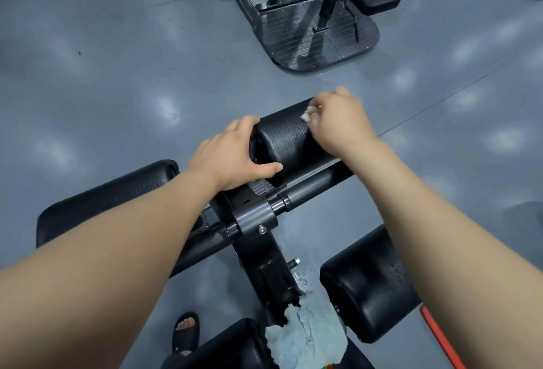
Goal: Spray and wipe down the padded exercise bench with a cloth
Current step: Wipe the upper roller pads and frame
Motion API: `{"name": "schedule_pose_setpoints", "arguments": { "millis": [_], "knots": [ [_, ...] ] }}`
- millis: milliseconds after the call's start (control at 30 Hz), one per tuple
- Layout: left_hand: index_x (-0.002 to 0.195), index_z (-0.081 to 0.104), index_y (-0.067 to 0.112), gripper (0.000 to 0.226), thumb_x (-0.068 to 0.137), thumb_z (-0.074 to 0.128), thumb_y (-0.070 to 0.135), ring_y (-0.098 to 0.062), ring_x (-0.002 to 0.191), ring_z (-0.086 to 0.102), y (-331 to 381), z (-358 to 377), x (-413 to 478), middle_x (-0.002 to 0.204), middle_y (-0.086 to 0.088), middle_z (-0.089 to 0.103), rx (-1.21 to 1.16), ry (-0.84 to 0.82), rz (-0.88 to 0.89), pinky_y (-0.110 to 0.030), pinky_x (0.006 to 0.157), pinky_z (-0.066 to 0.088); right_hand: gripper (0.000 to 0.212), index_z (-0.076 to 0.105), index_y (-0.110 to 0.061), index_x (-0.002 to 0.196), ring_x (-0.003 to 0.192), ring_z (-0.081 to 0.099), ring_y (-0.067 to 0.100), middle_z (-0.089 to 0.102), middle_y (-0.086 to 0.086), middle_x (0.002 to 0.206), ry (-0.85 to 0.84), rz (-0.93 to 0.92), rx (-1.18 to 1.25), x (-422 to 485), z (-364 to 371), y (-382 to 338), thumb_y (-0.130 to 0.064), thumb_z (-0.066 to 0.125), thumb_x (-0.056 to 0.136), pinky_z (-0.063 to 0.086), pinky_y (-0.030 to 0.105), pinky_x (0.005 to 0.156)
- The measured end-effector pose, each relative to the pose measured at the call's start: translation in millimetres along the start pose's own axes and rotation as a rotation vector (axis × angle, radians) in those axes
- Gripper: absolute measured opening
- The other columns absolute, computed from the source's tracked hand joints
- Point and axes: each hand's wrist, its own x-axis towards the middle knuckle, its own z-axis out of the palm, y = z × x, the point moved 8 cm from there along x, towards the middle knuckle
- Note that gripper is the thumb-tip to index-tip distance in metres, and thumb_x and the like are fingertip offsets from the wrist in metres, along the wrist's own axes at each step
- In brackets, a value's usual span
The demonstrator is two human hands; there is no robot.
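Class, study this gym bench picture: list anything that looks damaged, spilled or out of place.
The black vinyl roller pad at centre has a cracked, wrinkled surface. Liquid splashes wet the grey floor beside the crumpled light blue cloth, which lies loose near the bottom edge.

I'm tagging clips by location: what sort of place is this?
Most likely a gym: a black padded roller bench in front, a black steel exercise machine with a ribbed footplate behind it, and a smooth grey floor.
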Motion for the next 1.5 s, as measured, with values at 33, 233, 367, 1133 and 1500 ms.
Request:
{"name": "schedule_pose_setpoints", "arguments": {
  "millis": [33,233,367,1133,1500],
  "knots": [
    [0.149,0.026,0.036,0.096,0.073,0.065,0.079,-0.027,0.123,0.057,0.0,0.1,0.4,0.151,0.007,0.045,0.004,0.004,-0.003,-0.043,0.094,0.043,0.018,0.072,-0.019,0.107,0.102,0.059,0.035,0.056,0.007,0.111,-0.024,-0.062,0.029,-6.7,6.8,-17.1,-0.025,0.061,0.095,0.044,0.03,0.09],
    [0.142,0.027,0.038,0.085,0.075,0.063,0.076,-0.026,0.11,0.06,-0.4,-1.4,-0.4,0.141,0.009,0.05,-0.01,0.019,-0.004,-0.041,0.085,0.044,0.026,0.068,-0.015,0.114,0.104,0.059,0.031,0.05,0.002,0.103,-0.081,-0.244,0.029,-16.5,13.8,-48.7,-0.028,0.055,0.096,0.051,0.039,0.089],
    [0.153,0.022,0.034,0.1,0.073,0.065,0.078,-0.026,0.123,0.057,0.7,-2.1,-1.9,0.154,0.012,0.036,-0.006,0.002,-0.004,-0.042,0.096,0.044,0.03,0.068,-0.011,0.113,0.103,0.06,0.041,0.058,0.017,0.114,0.017,-0.007,-0.12,11.0,-7.5,15.8,-0.033,0.056,0.096,0.049,0.04,0.089],
    [0.139,0.028,0.04,0.08,0.078,0.06,0.079,-0.025,0.11,0.061,-1.0,-2.3,-0.8,0.143,0.012,0.046,-0.029,0.013,-0.002,-0.04,0.087,0.042,0.021,0.066,-0.006,0.102,0.096,0.061,0.038,0.06,0.017,0.11,0.038,-0.023,-0.046,-6.3,-4.4,-3.5,-0.023,0.056,0.095,0.046,0.036,0.082],
    [0.153,0.024,0.038,0.095,0.076,0.062,0.08,-0.024,0.121,0.058,1.8,-1.2,-1.6,0.154,0.012,0.033,-0.006,-0.001,0.015,-0.041,0.095,0.043,0.027,0.066,-0.009,0.115,0.103,0.059,0.042,0.057,0.021,0.116,0.024,0.032,-0.07,9.4,-10.9,27.4,-0.026,0.056,0.096,0.047,0.04,0.088]
  ]
}}
